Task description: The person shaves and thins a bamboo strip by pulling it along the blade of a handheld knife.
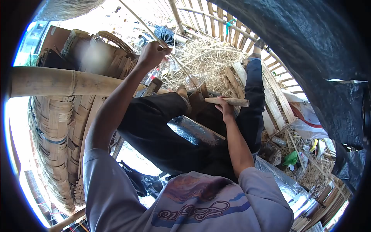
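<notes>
My left hand (154,55) is raised, with its fingers pinched around a long thin bamboo strip (179,63). The strip slants from the top edge down toward my knees. My right hand (226,109) grips the pale wooden handle (240,102) of a knife, held roughly level between my legs. Its short dark blade (203,91) is at the handle's left end, by the strip's lower end; whether they touch I cannot tell. A shiny silvery sheet (197,130) lies across my lap, over dark trousers.
A thick bamboo pole (46,82) crosses at left, beside large woven bamboo baskets (54,131). Straw (208,58) and litter cover the ground ahead. A slatted bamboo fence (228,25) stands beyond, and a dark plastic sheet (309,42) hangs at right.
</notes>
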`<state>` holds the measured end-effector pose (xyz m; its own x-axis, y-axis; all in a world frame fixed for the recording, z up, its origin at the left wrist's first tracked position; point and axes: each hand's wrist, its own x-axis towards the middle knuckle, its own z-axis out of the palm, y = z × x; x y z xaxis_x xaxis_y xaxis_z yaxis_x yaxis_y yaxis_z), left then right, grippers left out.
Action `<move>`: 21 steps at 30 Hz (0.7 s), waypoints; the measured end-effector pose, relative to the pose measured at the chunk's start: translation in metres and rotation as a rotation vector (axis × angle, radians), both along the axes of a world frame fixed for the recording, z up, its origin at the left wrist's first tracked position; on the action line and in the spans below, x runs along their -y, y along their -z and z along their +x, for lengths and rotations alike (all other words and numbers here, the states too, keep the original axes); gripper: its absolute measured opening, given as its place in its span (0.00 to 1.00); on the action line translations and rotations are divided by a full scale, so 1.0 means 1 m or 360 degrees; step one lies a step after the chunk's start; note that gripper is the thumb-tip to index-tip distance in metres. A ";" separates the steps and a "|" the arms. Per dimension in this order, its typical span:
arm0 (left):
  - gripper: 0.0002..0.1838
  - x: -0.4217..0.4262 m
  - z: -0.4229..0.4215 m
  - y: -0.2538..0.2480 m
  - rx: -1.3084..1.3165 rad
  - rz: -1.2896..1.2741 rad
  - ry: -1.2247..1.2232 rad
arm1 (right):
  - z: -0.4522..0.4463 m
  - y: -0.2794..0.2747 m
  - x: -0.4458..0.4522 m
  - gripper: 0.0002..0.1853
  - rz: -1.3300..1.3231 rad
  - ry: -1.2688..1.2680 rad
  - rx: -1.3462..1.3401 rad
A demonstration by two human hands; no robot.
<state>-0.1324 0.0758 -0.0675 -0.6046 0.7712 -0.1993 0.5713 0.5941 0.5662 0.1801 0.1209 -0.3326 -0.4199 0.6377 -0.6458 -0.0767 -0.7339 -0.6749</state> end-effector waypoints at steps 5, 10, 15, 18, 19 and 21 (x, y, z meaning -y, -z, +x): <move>0.14 -0.001 0.002 0.006 -0.0102 -0.0033 0.0149 | 0.000 0.000 0.002 0.09 0.0010 -0.0027 0.0000; 0.15 -0.005 0.003 0.004 -0.0219 -0.0099 0.0141 | 0.003 -0.003 0.001 0.10 0.0043 -0.0050 0.0031; 0.17 -0.002 0.006 0.000 -0.0340 -0.0116 0.0151 | 0.001 -0.005 0.000 0.11 0.0044 -0.0028 0.0076; 0.17 -0.002 0.003 0.002 -0.0311 -0.0143 0.0156 | 0.002 0.000 0.000 0.11 0.0029 -0.0019 0.0061; 0.17 -0.002 0.002 0.003 -0.0277 -0.0168 0.0153 | 0.002 -0.001 0.000 0.11 0.0029 -0.0019 0.0062; 0.17 -0.003 0.000 0.004 -0.0265 -0.0175 0.0160 | 0.001 -0.004 0.001 0.11 0.0059 -0.0027 0.0039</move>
<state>-0.1321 0.0785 -0.0716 -0.5571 0.8086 -0.1895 0.7110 0.5823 0.3942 0.1815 0.1204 -0.3289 -0.4152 0.6541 -0.6323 -0.0473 -0.7096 -0.7030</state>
